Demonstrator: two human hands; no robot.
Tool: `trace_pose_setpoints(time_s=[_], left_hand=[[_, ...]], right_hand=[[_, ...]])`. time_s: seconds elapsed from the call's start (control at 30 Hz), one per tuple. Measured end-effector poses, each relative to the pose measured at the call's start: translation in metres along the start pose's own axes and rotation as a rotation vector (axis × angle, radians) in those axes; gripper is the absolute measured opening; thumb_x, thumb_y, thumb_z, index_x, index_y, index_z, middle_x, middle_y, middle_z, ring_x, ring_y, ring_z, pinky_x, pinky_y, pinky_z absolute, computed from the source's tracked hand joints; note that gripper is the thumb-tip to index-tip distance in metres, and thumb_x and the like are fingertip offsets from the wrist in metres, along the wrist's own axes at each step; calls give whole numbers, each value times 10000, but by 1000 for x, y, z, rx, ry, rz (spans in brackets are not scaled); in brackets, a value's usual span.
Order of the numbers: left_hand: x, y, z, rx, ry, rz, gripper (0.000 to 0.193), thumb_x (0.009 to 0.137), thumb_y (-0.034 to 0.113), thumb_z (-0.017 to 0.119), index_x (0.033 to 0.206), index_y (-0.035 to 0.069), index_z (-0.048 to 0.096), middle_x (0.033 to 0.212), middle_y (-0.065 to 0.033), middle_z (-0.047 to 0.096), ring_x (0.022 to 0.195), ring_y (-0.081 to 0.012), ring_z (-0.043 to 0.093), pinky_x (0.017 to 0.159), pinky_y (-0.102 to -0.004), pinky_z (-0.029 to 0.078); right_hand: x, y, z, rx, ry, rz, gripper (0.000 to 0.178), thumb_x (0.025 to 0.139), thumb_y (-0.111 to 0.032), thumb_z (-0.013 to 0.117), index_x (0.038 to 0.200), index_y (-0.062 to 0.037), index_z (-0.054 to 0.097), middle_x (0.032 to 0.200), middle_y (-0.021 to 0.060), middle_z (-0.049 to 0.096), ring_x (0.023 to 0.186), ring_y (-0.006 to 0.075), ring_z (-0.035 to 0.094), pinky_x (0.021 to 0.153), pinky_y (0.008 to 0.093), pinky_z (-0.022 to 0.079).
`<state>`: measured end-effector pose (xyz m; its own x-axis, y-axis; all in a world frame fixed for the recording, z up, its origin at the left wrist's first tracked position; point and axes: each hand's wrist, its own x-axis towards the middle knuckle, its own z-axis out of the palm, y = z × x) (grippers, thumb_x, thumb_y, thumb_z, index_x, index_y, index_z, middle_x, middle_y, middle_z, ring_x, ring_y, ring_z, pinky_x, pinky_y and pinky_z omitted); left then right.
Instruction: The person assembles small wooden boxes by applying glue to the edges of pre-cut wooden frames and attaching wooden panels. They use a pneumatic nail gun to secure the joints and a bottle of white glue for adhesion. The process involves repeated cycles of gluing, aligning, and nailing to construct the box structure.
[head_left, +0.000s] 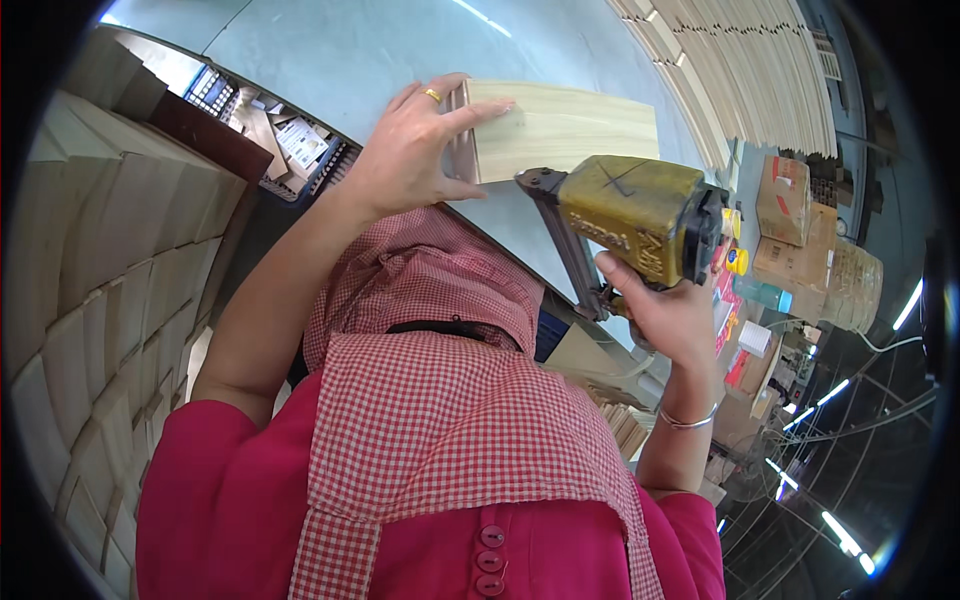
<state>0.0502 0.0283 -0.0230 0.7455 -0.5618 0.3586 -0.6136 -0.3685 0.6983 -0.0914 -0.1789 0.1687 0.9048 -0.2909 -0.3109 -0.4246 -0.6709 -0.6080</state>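
Note:
A pale wooden box or drawer-like piece (570,125) lies on the bluish worktable (340,60). Gripping its left end is my left hand (425,140), thumb on the near side and fingers over the top and far side; a ring shows on one finger. My right hand (665,315) is wrapped round the handle of a yellow-and-black nail gun (635,215). The gun's nose end is close to the near side of the wooden piece; whether they touch, I cannot tell. My right palm hides most of the gun's handle and trigger.
Stacked thin wooden boards (755,75) stand at the far right of the table. Wooden blocks or boxes (90,250) pile high on the left. A blue crate (300,150) with scraps sits beyond the table edge. Cardboard boxes (795,235) and a teal bottle (762,294) are on the right.

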Motion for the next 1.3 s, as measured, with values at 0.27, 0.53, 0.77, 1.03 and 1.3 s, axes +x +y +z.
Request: trace_pose_setpoints(time_s=[0.27,0.53,0.77,1.03,1.3], left_hand=[[0,-4,6,16,71,38,923,586,394,941,1433,317,584,1416,-287,528,1282,-382,565,1181,-600,297],[-2,-1,4,-3,34,0,1033,564,327,954,1490,274,502,1438,-231,515,1336,-379,514,1199,-585,284],[-7,1,12,-35,127,-87,1288,579,350,970,1587,36,233,1464,-252,486,1391,-385,460,1195,-572,307],[-7,0,10,1,116,-90,1291,584,372,969,1557,-54,234,1512,-261,445,1455,-393,381,1206,-579,286],[-9,0,11,7,123,-98,1278,584,375,968,1549,-57,251,1502,-266,454,1448,-387,398,1209,-579,279]], right_hand=[[3,-6,13,-45,-56,-24,363,852,-146,834,1124,60,710,1035,135,773,945,180,738,821,334,577],[-3,-12,21,-45,-49,25,351,862,-123,819,1138,59,702,1040,136,772,955,179,737,825,333,578],[19,-30,15,-75,5,-163,302,843,-116,826,1060,66,721,967,146,776,868,161,737,760,330,579],[46,-35,17,-100,-63,-173,319,859,-175,818,1034,73,722,745,93,725,619,118,653,566,314,528],[55,-42,11,-153,-120,-84,367,847,-193,821,1081,67,710,811,111,739,653,119,655,592,323,547]])
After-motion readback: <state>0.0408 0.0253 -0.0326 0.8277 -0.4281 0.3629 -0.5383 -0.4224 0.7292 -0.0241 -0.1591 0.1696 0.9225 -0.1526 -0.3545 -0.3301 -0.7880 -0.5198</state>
